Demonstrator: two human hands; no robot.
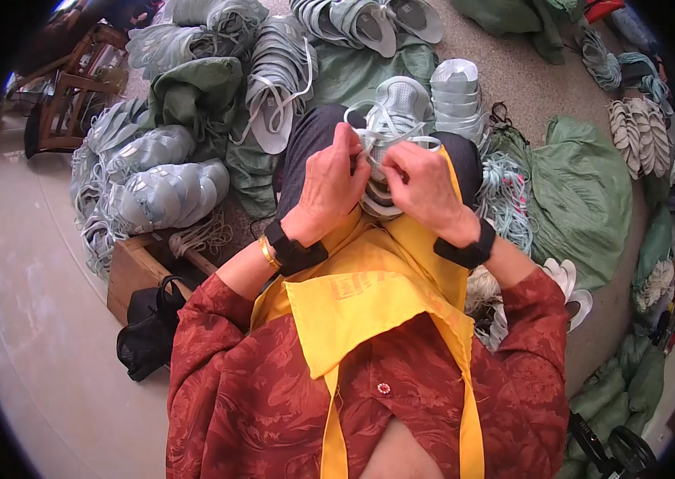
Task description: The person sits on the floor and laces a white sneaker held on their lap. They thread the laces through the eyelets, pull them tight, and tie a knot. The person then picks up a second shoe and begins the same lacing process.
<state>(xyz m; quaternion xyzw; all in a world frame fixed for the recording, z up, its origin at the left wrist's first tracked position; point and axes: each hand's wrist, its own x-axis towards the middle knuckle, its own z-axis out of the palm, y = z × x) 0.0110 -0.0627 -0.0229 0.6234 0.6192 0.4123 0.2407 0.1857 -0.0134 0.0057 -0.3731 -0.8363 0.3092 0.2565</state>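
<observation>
Shoe stands between the knees, long axis near to far; I see it directly below left hand and right hand, equally close, both pinching its lace.

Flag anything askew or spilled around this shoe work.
The yellow apron's bib hangs askew, its left corner lower in the picture than its right. Pale laces lie tangled beside the green sack. No spill shows.
</observation>
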